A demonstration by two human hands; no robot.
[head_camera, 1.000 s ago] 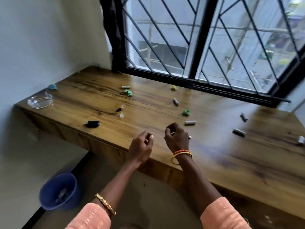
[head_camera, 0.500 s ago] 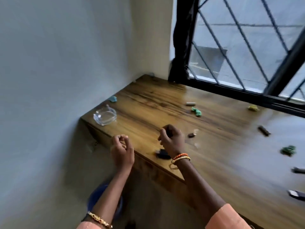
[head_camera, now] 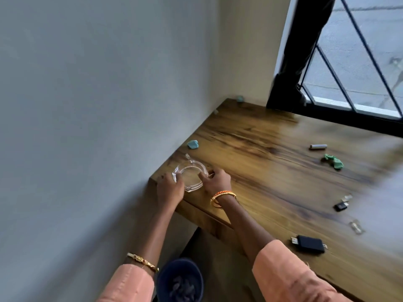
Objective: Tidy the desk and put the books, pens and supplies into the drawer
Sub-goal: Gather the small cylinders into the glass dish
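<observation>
Desk (head_camera: 272,162) of dark-grained wood meets grey wall (head_camera: 98,105) beside barred window (head_camera: 359,62).

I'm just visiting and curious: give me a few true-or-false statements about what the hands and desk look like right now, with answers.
1. Both hands hold the glass ashtray. True: the left hand and right hand grip its opposite sides.
2. The ashtray sits in the middle of the desk. False: it is at the corner by the wall.
3. A blue bucket stands on the floor below the desk. True.
4. The black USB stick lies inside the ashtray. False: it lies apart, near the desk's front edge.
</observation>
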